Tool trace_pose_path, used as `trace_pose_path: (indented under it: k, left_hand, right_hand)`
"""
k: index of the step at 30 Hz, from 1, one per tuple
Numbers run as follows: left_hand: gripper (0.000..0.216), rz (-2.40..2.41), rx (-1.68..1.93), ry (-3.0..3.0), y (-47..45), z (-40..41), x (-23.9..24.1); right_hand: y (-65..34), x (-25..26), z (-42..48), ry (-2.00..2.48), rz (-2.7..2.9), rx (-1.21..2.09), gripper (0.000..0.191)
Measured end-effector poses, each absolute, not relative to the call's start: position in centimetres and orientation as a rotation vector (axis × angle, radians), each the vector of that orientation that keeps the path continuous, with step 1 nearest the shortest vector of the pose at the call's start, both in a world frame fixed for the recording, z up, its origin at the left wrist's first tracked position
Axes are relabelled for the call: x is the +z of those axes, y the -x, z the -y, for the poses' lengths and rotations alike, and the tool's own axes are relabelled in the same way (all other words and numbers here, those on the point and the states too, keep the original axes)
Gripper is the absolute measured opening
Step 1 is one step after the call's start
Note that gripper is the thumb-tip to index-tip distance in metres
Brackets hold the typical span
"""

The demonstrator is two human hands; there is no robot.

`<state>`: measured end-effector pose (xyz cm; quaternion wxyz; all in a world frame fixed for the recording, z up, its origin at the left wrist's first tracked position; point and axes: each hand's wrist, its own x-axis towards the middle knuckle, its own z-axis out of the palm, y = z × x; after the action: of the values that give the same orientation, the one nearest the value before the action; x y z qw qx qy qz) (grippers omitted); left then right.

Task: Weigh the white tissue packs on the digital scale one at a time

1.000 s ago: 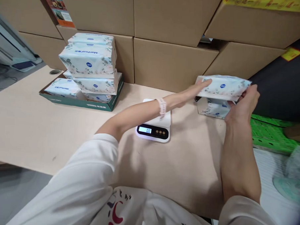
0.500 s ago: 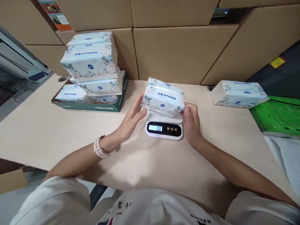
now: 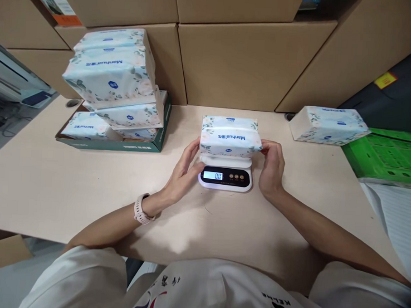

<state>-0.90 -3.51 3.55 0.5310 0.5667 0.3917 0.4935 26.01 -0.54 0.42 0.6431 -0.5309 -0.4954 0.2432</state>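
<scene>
A soft pack of tissues (image 3: 230, 142), white and pale blue with a flower print, lies level over the platform of a white kitchen scale (image 3: 200, 183). Its lit display reads 0.0. My left hand (image 3: 181, 176) has its fingers against the pack's left end, with the thumb lower down beside the scale's corner. At the other end, the curled fingers of my right hand (image 3: 272, 168) grip the pack's right edge. Whether the pack's underside rests on the platform cannot be made out.
Several like packs (image 3: 110, 77) are stacked in a green-sided tray (image 3: 124, 146) on the left. Another pack (image 3: 329, 125) lies at the right, next to a green crate or package (image 3: 389, 157). Cardboard boxes (image 3: 233, 66) form a wall behind the table (image 3: 105, 190).
The tissue pack has turned from tilted to square with the scale and come lower over the platform. Both hands moved with it. The view has shifted slightly; the display still reads 0.0.
</scene>
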Motion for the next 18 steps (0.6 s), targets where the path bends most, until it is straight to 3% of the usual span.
trace_pose_path:
  k: [9,18]
  left_hand:
    - [0.030,-1.222,1.401,-0.848,1.3,1.0,0.7]
    - [0.031,-1.191,1.411,-0.912,1.4,1.3,0.5]
  right_hand:
    - [-26.6,-1.0,-0.9,1.273,0.867,0.802,0.069]
    - [-27.1,-1.8,-1.0,1.229,0.904,0.838,0.073]
